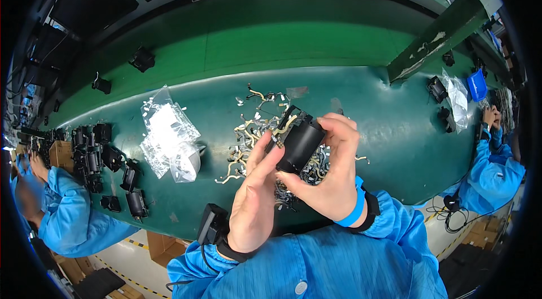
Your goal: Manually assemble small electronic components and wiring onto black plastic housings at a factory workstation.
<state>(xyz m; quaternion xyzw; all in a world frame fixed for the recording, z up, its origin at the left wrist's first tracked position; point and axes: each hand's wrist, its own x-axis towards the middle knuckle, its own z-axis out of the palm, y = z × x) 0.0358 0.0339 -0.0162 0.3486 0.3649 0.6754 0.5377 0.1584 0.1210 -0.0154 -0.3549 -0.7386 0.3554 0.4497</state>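
A black plastic housing [302, 143] with a rounded body is raised over the table in front of me. My right hand [333, 166] grips it, thumb low and fingers on its upper right side. A short tan cable [285, 125] with small connectors lies along the housing's upper left edge. My left hand [255, 200] has its fingertips closed on this cable's connector end, against the housing. Part of the left grip is hidden behind the fingers. Beneath both hands a loose pile of short tan and black cables [244, 135] spreads on the green table [395, 152].
Clear plastic bags [166, 135] with small white pieces lie left of the cable pile. Farther left, several black housings [87, 155] stand grouped. A green post [435, 45] rises at the back right. People in blue sleeves work at the left [70, 203] and right [491, 177].
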